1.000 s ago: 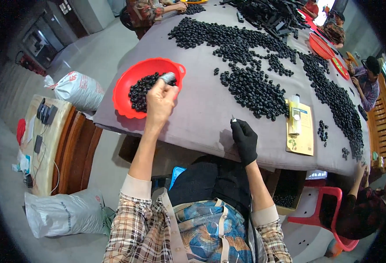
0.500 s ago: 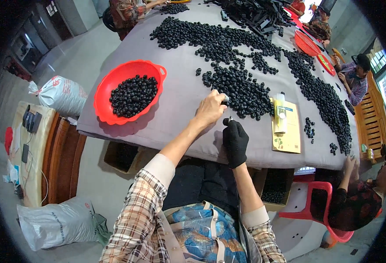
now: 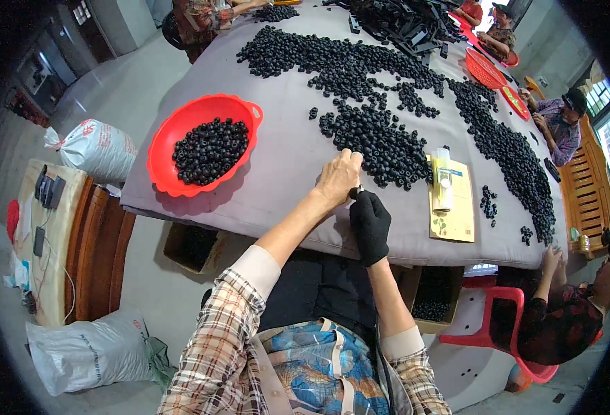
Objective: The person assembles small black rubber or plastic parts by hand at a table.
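Observation:
My bare left hand is closed, fingers pinched together at the near edge of a pile of small black ring-shaped parts. What it pinches is mostly hidden; it seems to be one of those parts. Just below and to the right, my right hand, in a black glove with bare fingertips, is curled round a small tool with a thin metal tip, its handle hidden in the fist. The tip is against or very near the left fingers. To the left sits a red plastic basin, partly filled with the same black parts.
A yellow booklet with a pale bottle on it lies right of my hands. More black parts and long black strips cover the grey tabletop. Co-workers sit around it. A red stool stands at the right.
My left hand has drawn slightly down toward the gloved right hand, and its fingers have turned. The tool's tip has come up to the left fingers.

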A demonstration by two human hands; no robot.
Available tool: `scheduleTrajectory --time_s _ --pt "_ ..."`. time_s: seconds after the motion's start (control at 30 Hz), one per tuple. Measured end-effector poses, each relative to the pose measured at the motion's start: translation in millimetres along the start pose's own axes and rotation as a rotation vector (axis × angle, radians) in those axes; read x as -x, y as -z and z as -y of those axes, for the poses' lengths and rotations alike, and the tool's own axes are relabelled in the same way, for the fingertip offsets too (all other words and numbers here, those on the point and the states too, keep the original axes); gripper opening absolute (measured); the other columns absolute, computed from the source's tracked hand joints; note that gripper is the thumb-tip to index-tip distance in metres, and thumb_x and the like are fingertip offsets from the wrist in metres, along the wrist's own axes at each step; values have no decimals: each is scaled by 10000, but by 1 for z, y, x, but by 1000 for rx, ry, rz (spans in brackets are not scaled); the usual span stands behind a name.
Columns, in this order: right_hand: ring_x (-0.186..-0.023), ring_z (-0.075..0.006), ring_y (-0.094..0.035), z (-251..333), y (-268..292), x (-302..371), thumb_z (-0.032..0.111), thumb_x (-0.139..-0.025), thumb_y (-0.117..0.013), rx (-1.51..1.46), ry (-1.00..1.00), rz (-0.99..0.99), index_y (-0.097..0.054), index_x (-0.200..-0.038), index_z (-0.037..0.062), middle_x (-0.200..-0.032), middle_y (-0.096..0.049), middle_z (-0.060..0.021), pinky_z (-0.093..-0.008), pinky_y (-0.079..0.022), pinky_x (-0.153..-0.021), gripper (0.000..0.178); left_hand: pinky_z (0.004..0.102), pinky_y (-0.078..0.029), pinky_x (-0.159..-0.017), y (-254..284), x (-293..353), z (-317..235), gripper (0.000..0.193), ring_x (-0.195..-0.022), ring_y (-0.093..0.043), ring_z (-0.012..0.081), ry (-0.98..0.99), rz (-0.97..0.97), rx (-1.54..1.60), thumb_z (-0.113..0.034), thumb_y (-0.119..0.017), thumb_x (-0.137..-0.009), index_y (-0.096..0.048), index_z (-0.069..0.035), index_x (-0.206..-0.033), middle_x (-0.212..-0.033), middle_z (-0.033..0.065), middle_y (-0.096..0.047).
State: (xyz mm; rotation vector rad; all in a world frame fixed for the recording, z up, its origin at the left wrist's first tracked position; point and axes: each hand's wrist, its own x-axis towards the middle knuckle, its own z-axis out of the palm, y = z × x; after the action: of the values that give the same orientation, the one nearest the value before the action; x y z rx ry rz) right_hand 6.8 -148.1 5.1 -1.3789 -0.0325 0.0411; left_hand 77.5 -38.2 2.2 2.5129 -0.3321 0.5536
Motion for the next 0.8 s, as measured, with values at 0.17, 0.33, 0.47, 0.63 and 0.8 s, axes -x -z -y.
scheduleTrajectory --time_s 0.17,0.33,0.47,0.63,0.8 --pt "-489 -24 -366 0 1 -1 203 -894 -519 7 31 14 -624 -922 23 -584 -443 58 -181 -263 -439 210 435 -467 -608 12 14 8 111 -732 -568 364 94 18 145 -36 -506 -691 -488 4 -793 -809 181 -526" --pt "-507 -21 -372 3 -3 0 207 -888 -532 1 9 -7 -628 -919 30 -601 -455 57 -179 -268 -449 203 354 -463 -554 28 34 17 139 -654 -584 259 194 -14 422 -18 -539 -714 -552 9 -849 -748 130 -572" --pt "-583 -24 -437 1 0 -2 182 -853 -583 4 -95 -3 -630 -984 25 -716 -552 36 -178 -362 -510 210 250 -476 -529 50 57 19 197 -590 -571 141 583 262 1399 -41 -544 -775 -548 -20 -971 -683 77 -567" --pt "-664 -66 -508 7 -8 -1 196 -826 -616 198 -44 -3 -625 -980 10 -772 -603 -7 -212 -415 -594 242 225 -480 -530 51 74 21 139 -581 -569 122 540 267 1654 -42 -520 -840 -541 -35 -977 -699 59 -581" --pt "-775 -114 -569 8 -15 -3 194 -813 -627 279 54 46 -612 -980 -16 -862 -640 -62 -245 -444 -698 269 224 -484 -559 44 79 18 110 -597 -568 110 508 305 1673 -53 -490 -873 -545 -32 -966 -709 50 -584"
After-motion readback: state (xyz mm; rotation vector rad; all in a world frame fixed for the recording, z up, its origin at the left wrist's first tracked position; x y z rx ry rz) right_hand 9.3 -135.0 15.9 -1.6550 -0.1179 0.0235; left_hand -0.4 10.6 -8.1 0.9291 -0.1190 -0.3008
